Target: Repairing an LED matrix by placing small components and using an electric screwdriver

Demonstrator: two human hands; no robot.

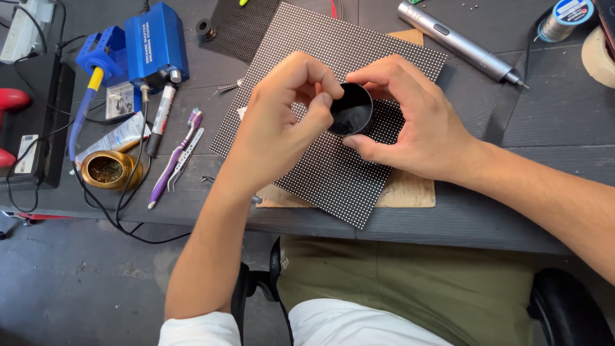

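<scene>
Item: small round black container [351, 107], shallow, glossy-walled, tilted with its open face toward the camera; dark fine contents lay low in its bowl, too small to identify. Position: held just above a black dotted matrix panel [301, 57], which rested on a thin brown board [410, 191] on the dark surface [544, 96].

Right hand [419, 122]: fingers curled around the container's far and right edge, thumb underneath; closed on it in a cupping grip.

Left hand [282, 118]: thumb and forefinger pinched together at the container's left rim, touching it; remaining fingers loosely bent. Whether anything sat inside the pinch could not be told.

Surroundings, left: blue soldering station [155, 41] with blue iron stand [99, 54]; brass tip-cleaner pot [107, 169]; crumpled paste tube [118, 136]; marker pen [160, 118]; purple toothbrush [174, 160]; metal tweezers [186, 159] just beside it.

Surroundings, upper right: grey electric screwdriver [458, 40]; solder spool [564, 18]; tape roll [601, 54] at the frame edge.
</scene>
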